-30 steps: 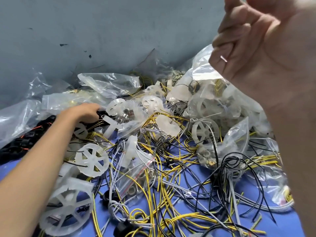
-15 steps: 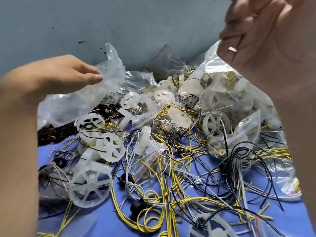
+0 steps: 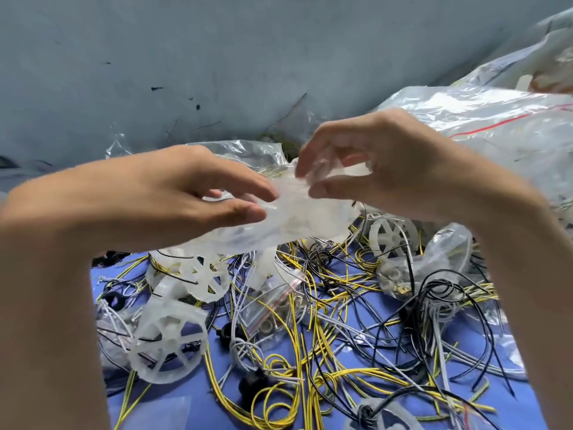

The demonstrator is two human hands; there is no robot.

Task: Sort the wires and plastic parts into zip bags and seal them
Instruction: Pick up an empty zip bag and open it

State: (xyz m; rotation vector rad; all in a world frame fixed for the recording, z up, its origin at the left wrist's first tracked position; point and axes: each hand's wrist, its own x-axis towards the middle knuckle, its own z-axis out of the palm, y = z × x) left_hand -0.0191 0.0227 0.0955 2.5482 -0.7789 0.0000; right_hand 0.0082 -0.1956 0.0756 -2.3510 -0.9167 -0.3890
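Both hands hold a clear zip bag (image 3: 297, 221) up in the air above the middle of the pile. The left hand (image 3: 186, 197) has its fingers (image 3: 248, 184) stretched out nearly straight, with the thumb beneath them nipping the bag's left edge. The right hand (image 3: 390, 169) has curled fingers and pinches the bag's top edge between forefinger and thumb. The bag is blurred, so its contents cannot be told.

Below it lies a small zip bag with a red stripe (image 3: 273, 305); it seems to hold small metal rings. To the right, a crumpled bag (image 3: 434, 262) holds small white and brass-coloured pieces. A large bag with a red line (image 3: 483, 125) fills the far right.

Everything rests on a blue worktop (image 3: 198, 389), which runs back to a scuffed grey-blue wall (image 3: 217, 57).

Four white spoked wheels show: one near left (image 3: 169, 342), one just beyond it (image 3: 207, 277), one right of the held bag (image 3: 390, 234), and one cut off by the near edge (image 3: 381, 420). Yellow wires (image 3: 310, 336), black wires (image 3: 440, 293) and grey wires (image 3: 347, 325) tangle too thickly to count. At least two black round parts (image 3: 251, 383) lie among them.
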